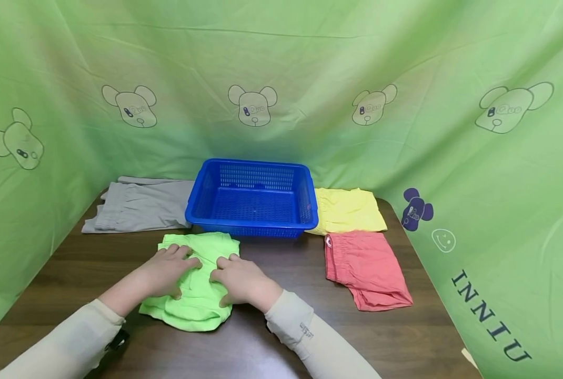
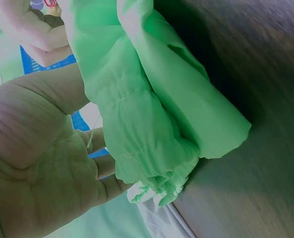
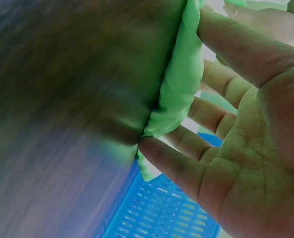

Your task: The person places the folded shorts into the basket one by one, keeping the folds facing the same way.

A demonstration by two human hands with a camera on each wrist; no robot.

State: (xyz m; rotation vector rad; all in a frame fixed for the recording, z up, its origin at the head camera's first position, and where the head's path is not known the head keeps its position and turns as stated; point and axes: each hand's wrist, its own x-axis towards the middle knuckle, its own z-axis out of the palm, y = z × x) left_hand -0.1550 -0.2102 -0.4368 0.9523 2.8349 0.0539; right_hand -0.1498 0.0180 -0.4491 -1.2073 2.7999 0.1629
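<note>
A pair of bright green shorts [image 1: 201,302], folded and a little creased, lies on the table in front of the basket. My left hand [image 1: 168,271] rests on its left part with fingers spread over the cloth. On the right edge lies my right hand [image 1: 243,279], fingertips touching the fabric. In the left wrist view the gathered waistband of the green shorts [image 2: 137,134] shows beside the fingers of my left hand [image 2: 42,153]. The right wrist view has the rolled edge of the cloth [image 3: 179,84] against the extended fingers of my right hand [image 3: 246,148].
A blue plastic basket [image 1: 251,227] stands at the back middle, nothing in it. Grey folded shorts [image 1: 144,205] lie to its left, yellow folded ones [image 1: 352,210] to its right. Red folded shorts [image 1: 367,268] are nearer on the right. Green curtains [image 1: 291,58] enclose the wooden table [image 1: 281,321].
</note>
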